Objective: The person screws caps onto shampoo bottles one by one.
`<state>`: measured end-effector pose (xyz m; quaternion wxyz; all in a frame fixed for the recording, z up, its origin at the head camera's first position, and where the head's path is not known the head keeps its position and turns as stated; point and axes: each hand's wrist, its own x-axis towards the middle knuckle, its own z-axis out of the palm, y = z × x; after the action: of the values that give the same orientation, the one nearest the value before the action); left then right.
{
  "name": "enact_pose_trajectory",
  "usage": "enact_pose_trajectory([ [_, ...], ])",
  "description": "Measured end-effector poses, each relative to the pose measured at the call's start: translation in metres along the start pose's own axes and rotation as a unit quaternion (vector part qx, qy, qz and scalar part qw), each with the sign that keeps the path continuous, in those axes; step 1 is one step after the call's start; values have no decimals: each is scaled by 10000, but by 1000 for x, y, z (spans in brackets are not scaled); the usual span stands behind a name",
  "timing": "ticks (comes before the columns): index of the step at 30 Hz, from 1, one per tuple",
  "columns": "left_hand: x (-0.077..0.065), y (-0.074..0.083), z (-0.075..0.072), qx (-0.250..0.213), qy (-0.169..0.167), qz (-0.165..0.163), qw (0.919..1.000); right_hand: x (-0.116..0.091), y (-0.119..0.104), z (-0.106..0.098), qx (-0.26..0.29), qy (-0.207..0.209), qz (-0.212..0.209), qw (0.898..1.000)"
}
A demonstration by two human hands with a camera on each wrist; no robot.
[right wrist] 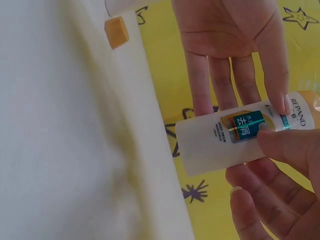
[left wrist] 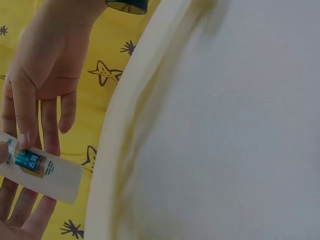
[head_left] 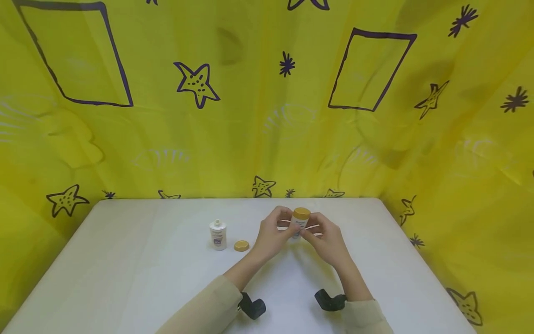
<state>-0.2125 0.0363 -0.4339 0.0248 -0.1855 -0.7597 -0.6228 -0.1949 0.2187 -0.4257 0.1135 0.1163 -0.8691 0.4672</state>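
Observation:
Both hands hold one small white shampoo bottle (head_left: 299,222), upright and above the table, with its orange cap (head_left: 301,212) on. My left hand (head_left: 270,237) grips it from the left, thumb on the front. From the right, my right hand (head_left: 328,239) holds it the same way. The right wrist view shows a teal label patch (right wrist: 248,125) on the bottle, the thumbs pressing near it and fingers behind. To the left of my left hand, a second white bottle (head_left: 218,237) stands uncapped, its narrow nozzle showing. A loose orange cap (head_left: 241,246) lies beside it.
The white table (head_left: 125,278) spreads under both arms, its far edge against a yellow curtain (head_left: 242,139) printed with dark stars and frames. Black wrist devices (head_left: 252,306) sit at both sleeve cuffs.

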Motion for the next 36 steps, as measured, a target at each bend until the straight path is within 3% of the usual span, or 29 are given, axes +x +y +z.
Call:
enact_pose_trajectory([
  [11, 16, -12, 22, 134, -48, -220, 9997, 3, 26, 0, 31, 296, 311, 9991],
  [21, 21, -24, 38, -14, -4, -173, 9998, 3, 40, -3, -71, 362, 489, 9981],
  [29, 19, -31, 39, -216, 25, -232, 9995, 3, 40, -1, -149, 306, 510, 9981],
  [36, 17, -26, 32, -136, -92, -267, 9995, 5, 40, -8, -204, 231, 720, 9969],
])
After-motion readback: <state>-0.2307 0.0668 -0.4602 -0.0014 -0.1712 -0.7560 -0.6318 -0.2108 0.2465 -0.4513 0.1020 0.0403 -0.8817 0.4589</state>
